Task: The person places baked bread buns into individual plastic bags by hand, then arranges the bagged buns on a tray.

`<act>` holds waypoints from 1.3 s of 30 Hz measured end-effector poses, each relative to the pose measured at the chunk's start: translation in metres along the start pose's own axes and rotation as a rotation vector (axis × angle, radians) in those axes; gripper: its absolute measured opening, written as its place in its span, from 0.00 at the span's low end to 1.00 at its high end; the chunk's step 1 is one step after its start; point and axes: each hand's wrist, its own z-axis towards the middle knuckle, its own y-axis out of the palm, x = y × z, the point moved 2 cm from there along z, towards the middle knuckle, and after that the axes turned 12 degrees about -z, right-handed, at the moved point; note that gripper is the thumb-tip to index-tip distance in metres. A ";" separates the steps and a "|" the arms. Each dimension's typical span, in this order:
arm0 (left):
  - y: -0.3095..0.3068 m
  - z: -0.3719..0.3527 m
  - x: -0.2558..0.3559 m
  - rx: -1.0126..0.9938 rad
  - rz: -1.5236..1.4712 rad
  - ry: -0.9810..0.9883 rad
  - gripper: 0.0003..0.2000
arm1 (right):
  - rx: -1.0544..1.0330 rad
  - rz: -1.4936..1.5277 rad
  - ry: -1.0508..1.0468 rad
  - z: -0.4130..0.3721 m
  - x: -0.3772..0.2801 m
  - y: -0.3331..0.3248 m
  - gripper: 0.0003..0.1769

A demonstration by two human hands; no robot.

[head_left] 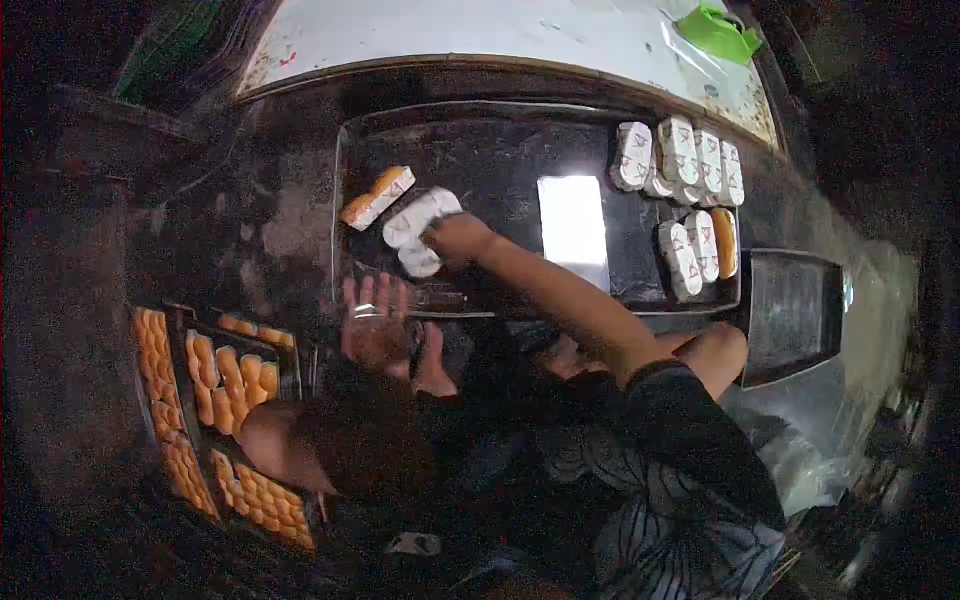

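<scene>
My right hand (pixel 463 241) reaches across to the left part of a dark tray (pixel 480 130), its fingers bent and closed at the edge of a bread roll in white printed wrapping (pixel 420 216). Another white-wrapped roll (pixel 419 262) lies just below it, partly covered. Up and to the left sits a golden roll (pixel 378 198) with printed white wrapping along one side. At the tray's lower left edge my left hand (pixel 377 322) is raised with its fingers spread, and a shiny strip of clear plastic shows across them.
Several wrapped rolls (pixel 679 152) stand in two groups at the tray's right end. A bright white sheet (pixel 574 225) lies mid-tray. Trays of unwrapped buns (pixel 232 380) are at lower left. A smaller dark tray (pixel 797 315) sits right; a green object (pixel 718 35) rests on the white surface behind.
</scene>
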 end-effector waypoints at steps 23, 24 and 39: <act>0.070 -0.031 -0.050 -0.176 0.159 0.192 0.45 | 0.447 0.729 0.242 -0.175 -0.079 -0.100 0.39; 0.068 -0.033 -0.053 -0.176 0.155 0.194 0.45 | 0.405 0.885 0.245 -0.178 -0.088 -0.091 0.44; 0.035 -0.047 -0.106 0.145 0.117 -0.295 0.21 | 0.832 0.787 0.483 -0.187 -0.104 -0.070 0.28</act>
